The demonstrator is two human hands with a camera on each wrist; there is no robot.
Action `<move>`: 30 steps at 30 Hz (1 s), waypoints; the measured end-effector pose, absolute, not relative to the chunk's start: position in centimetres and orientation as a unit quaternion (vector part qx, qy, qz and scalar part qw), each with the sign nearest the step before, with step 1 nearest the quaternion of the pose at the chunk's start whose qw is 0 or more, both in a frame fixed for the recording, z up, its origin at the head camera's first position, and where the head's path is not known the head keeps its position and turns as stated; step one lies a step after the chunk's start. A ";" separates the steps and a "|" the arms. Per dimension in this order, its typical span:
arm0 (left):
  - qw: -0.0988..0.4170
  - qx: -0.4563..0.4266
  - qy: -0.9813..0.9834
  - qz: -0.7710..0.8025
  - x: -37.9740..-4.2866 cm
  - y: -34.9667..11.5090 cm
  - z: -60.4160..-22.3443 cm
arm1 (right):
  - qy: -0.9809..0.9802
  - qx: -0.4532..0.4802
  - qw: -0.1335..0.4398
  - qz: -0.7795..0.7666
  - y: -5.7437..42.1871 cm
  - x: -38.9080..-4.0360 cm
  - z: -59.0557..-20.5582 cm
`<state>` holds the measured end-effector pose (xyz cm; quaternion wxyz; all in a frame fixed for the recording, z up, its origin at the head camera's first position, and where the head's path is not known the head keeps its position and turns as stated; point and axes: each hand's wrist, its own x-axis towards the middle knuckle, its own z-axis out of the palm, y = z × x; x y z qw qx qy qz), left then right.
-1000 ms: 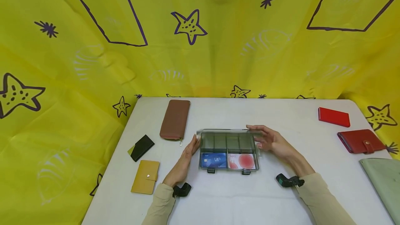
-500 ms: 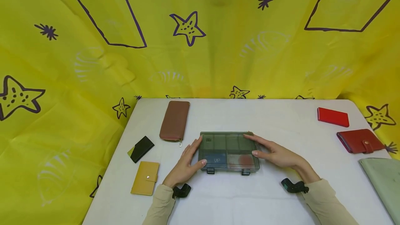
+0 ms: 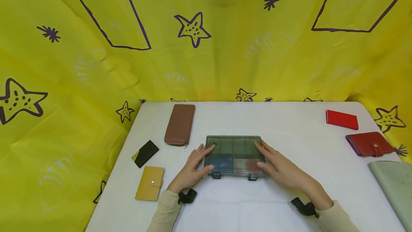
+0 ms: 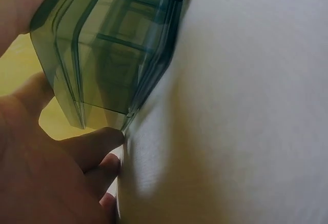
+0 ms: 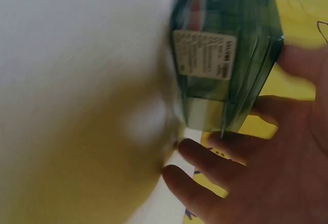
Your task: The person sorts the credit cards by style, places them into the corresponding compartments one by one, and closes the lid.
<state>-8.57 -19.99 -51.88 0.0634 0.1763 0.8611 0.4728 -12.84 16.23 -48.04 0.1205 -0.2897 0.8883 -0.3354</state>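
A smoky-green see-through compartment box (image 3: 236,149) lies on the white table with its lid down. Through the lid show a blue card (image 3: 222,164) marked VIP and a white card with a reddish circle (image 3: 248,165). My left hand (image 3: 190,170) rests on the left end, thumb and fingertips on the lid's edge, other fingers low beside the wall. My right hand (image 3: 284,167) touches the right end likewise, fingers fairly straight. Two dark latches (image 3: 217,175) stick out at the front. A printed label (image 5: 205,55) shows on the box's wall in the right wrist view.
Left of the box lie a brown zip wallet (image 3: 180,124), a black card holder (image 3: 147,154) and a yellow snap wallet (image 3: 150,183). On the right are a red case (image 3: 342,119), a dark red snap wallet (image 3: 370,144) and a pale green folder (image 3: 392,185). A yellow curtain (image 3: 225,63) hangs behind.
The raised lid has come down over the compartments. My right hand has shifted from the lid's back corner to the box's right end; the left thumb has moved onto the lid.
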 end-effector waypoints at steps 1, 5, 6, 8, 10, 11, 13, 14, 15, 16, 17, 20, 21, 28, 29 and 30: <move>0.065 0.177 0.862 0.471 -8.6 -20.0 -51.9 | 0.887 -0.290 0.134 -0.334 16.3 -12.6 -48.0; 0.068 0.180 0.865 0.464 -8.5 -19.9 -51.9 | 0.880 -0.316 0.139 -0.326 16.3 -12.0 -48.2; 0.067 0.182 0.865 0.463 -8.5 -19.9 -51.9 | 0.880 -0.325 0.129 -0.320 16.3 -11.9 -48.3; 0.066 0.186 0.866 0.460 -8.5 -19.9 -51.9 | 0.880 -0.339 0.112 -0.313 16.3 -11.8 -48.5; 0.065 0.188 0.868 0.456 -8.4 -20.0 -51.9 | 0.883 -0.343 0.104 -0.304 16.2 -11.7 -48.6; 0.064 0.188 0.869 0.454 -8.4 -20.0 -51.9 | 0.884 -0.345 0.102 -0.300 16.2 -11.7 -48.6; 0.062 0.189 0.871 0.449 -8.4 -20.0 -51.9 | 0.888 -0.347 0.099 -0.284 16.1 -11.7 -48.5; 0.062 0.189 0.872 0.447 -8.4 -20.0 -52.0 | 0.893 -0.344 0.101 -0.273 16.1 -11.7 -48.5; 0.063 0.188 0.874 0.444 -8.4 -20.0 -52.0 | 0.898 -0.341 0.101 -0.260 16.0 -11.7 -48.5; 0.063 0.187 0.874 0.443 -8.4 -20.0 -52.0 | 0.903 -0.340 0.100 -0.244 15.9 -11.7 -48.4; 0.064 0.188 0.876 0.440 -8.5 -20.0 -52.0 | 0.908 -0.338 0.097 -0.228 15.7 -11.7 -48.4; 0.065 0.190 0.878 0.434 -8.6 -20.0 -52.1 | 0.922 -0.330 0.082 -0.186 15.3 -11.6 -48.3; 0.067 0.190 0.879 0.433 -8.6 -20.0 -52.0 | 0.925 -0.328 0.074 -0.176 15.2 -11.5 -48.3; 0.088 0.192 0.881 0.423 -8.5 -20.1 -51.8 | 0.929 -0.322 0.061 -0.171 14.9 -11.0 -48.7; 0.090 0.194 0.882 0.420 -8.5 -20.1 -51.7 | 0.929 -0.321 0.061 -0.175 14.9 -10.9 -48.8; 0.089 0.198 0.882 0.418 -8.5 -20.1 -51.7 | 0.928 -0.321 0.060 -0.178 14.9 -10.9 -48.9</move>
